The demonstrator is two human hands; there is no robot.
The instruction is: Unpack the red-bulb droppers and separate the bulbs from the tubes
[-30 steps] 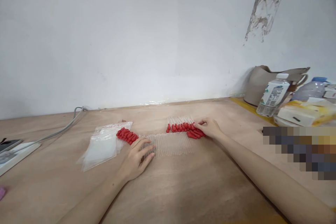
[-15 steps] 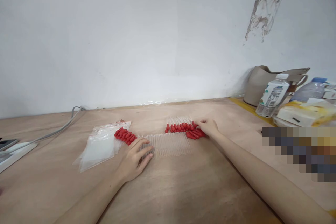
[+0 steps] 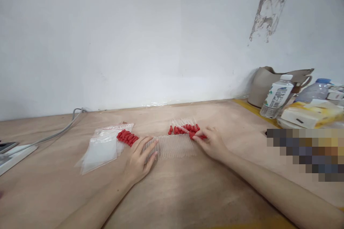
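Note:
My right hand (image 3: 213, 143) is closed at the right end of the red-bulbed droppers, with a clear-stemmed dropper (image 3: 183, 128) pinched in its fingertips and pointing up to the left. Behind it lies a row of red-bulbed droppers (image 3: 177, 130), their clear stems towards the wall. More red bulbs are partly hidden by the right hand. My left hand (image 3: 139, 159) rests with fingers apart on the left end of a row of clear thin tubes (image 3: 176, 146). Just beyond its knuckles is a pile of red rubber bulbs (image 3: 127, 137).
Clear zip bags (image 3: 103, 148) lie at the left, a grey cable (image 3: 57, 134) behind them. At the right stand a beige container (image 3: 259, 87), a labelled bottle (image 3: 277, 96), a blue-capped bottle (image 3: 313, 91) and a yellow-white tissue pack (image 3: 306, 116). A white wall bounds the table's back.
My right hand has come nearer and slightly left, and a dropper now slants from its fingertips across the red bulbs. My left hand has stayed nearly in place on the tubes.

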